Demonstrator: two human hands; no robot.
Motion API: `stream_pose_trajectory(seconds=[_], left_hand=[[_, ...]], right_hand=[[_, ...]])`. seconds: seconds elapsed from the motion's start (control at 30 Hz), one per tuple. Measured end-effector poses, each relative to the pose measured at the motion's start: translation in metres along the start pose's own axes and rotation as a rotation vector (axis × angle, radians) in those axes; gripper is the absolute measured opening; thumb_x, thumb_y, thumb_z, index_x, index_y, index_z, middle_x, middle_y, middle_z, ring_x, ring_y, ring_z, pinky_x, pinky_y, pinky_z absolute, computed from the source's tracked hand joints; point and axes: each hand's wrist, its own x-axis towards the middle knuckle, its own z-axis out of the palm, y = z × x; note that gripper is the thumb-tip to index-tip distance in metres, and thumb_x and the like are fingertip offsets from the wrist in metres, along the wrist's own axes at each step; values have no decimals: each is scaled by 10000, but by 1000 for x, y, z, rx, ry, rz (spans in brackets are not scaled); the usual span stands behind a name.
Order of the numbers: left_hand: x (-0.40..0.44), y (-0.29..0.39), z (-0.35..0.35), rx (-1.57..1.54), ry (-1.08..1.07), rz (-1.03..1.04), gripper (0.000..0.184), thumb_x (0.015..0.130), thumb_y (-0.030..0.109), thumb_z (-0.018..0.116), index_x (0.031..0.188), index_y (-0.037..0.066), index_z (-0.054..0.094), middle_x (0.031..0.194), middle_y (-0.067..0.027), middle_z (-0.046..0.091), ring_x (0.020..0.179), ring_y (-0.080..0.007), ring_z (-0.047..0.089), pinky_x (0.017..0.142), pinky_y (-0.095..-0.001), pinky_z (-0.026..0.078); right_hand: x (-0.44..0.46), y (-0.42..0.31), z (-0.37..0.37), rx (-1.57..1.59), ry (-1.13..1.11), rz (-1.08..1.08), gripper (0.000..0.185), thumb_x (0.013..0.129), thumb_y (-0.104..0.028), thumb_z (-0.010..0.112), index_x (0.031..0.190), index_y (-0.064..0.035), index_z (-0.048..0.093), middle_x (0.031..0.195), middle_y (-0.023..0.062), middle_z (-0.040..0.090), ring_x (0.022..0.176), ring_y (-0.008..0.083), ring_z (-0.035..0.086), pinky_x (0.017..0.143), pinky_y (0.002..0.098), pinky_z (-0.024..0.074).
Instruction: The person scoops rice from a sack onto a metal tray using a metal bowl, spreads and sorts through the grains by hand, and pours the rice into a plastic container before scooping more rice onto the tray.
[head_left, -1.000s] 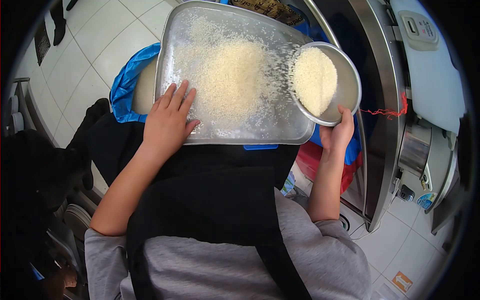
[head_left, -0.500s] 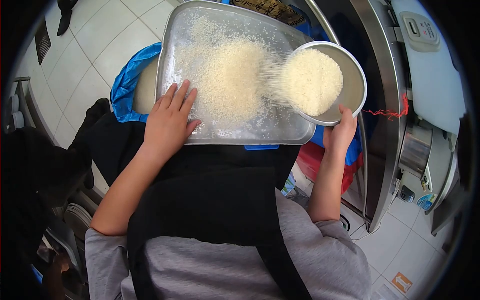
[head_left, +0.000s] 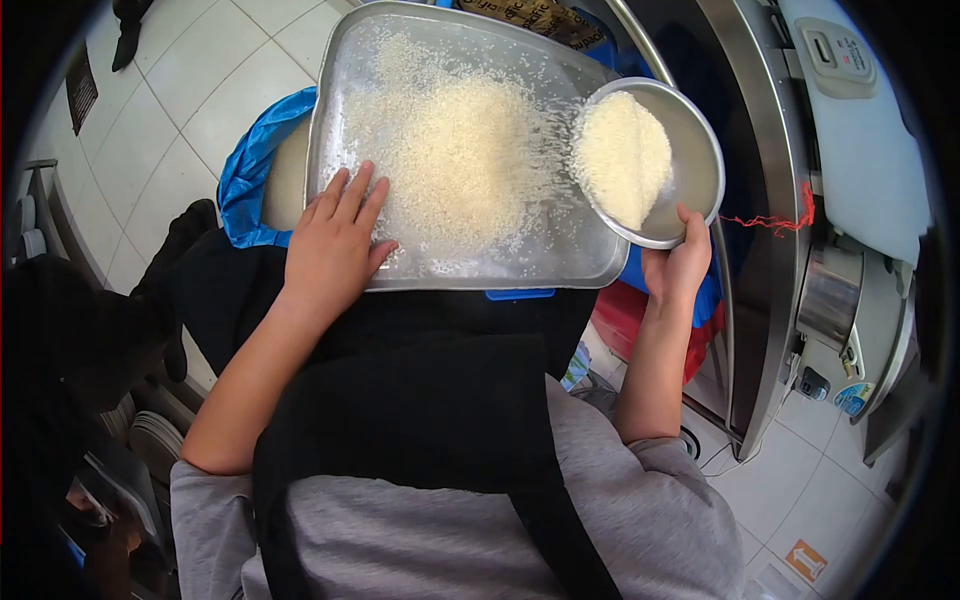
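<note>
A wide metal tray (head_left: pixel 590 265) lies in front of me with a heap of rice (head_left: pixel 465 150) spread over its middle. My left hand (head_left: pixel 333 225) rests flat on the tray's near left corner, fingers stretched out. My right hand (head_left: pixel 682 255) grips the near rim of a round metal bowl (head_left: pixel 700 165), its thumb on the inside. The bowl tilts leftward over the tray's right side. Rice in the bowl (head_left: pixel 622 160) slides over the left rim, and loose grains fly onto the tray.
A blue sack (head_left: pixel 240 190) with its mouth rolled open, pale contents inside, stands left of the tray. Metal equipment (head_left: pixel 770 130) runs along the right, with red string (head_left: pixel 780 222) near it. Stacked plates (head_left: pixel 155 440) sit at lower left. A dark shoe (head_left: pixel 130 35) shows at upper left.
The rice in the bowl has shrunk, baring more of the bowl's inside, and the heap on the tray has grown a little. My left hand stays in place on the tray.
</note>
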Motion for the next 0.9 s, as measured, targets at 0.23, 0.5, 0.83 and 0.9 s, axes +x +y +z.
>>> stream_pose_trajectory(seconds=[0.23, 0.5, 0.83, 0.9], left_hand=[[2, 1, -2, 13, -31, -9, 653, 777, 322, 654, 1339, 101, 406, 1406, -103, 368, 1266, -315, 382, 995, -395, 375], [4, 5, -5, -3, -21, 28, 659, 760, 296, 675, 1329, 86, 418, 1397, -130, 378, 1255, -343, 390, 997, -408, 374], [7, 8, -7, 10, -28, 63, 643, 761, 289, 683, 1309, 52, 442, 1376, -174, 395, 1248, -373, 391, 1017, -408, 353], [7, 9, -6, 16, -27, 62, 643, 764, 291, 681, 1311, 53, 440, 1375, -177, 396, 1250, -373, 390, 1018, -407, 352]], right_hand=[[-3, -3, 2, -111, -9, -122, 360, 836, -94, 470, 1182, 5, 466, 1110, 126, 542, 999, 235, 561, 817, 359, 477], [-4, -2, 3, 5, 37, -55, 339, 853, -94, 459, 1170, 28, 460, 1112, 143, 547, 998, 244, 571, 841, 367, 473], [-2, 2, -1, -128, -33, -254, 292, 850, -94, 478, 1119, 19, 489, 1073, 137, 560, 947, 231, 573, 820, 345, 471], [-8, -7, 5, 73, 41, 31, 307, 853, -102, 478, 1134, 22, 481, 1077, 137, 558, 950, 231, 572, 827, 351, 470]])
